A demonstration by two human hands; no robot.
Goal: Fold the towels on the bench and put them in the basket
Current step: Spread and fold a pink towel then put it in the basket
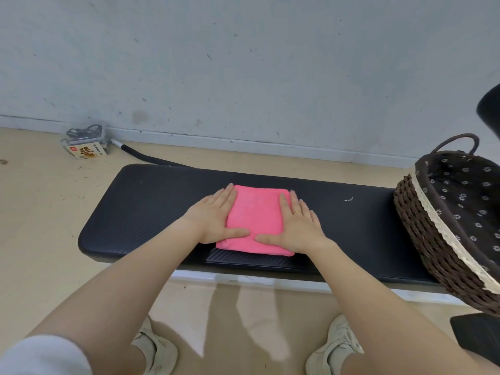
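Both hands, left hand [213, 216] and right hand [299, 226], press flat-fingered on the folded pink towel [257, 220] (nothing gripped); a careless lift toward the basket [422, 226] could unfold it.

I see a clear plastic box [86, 143] with dark cables inside and a red-and-yellow label, sitting on the beige floor [40, 212] against the scuffed grey wall [243, 63] at far left. A black hose [146, 156] with a white tip lies just right of it along the skirting. Beige shoes [159, 350] at bottom, dark object [477, 338] at bottom right corner, can't tell what
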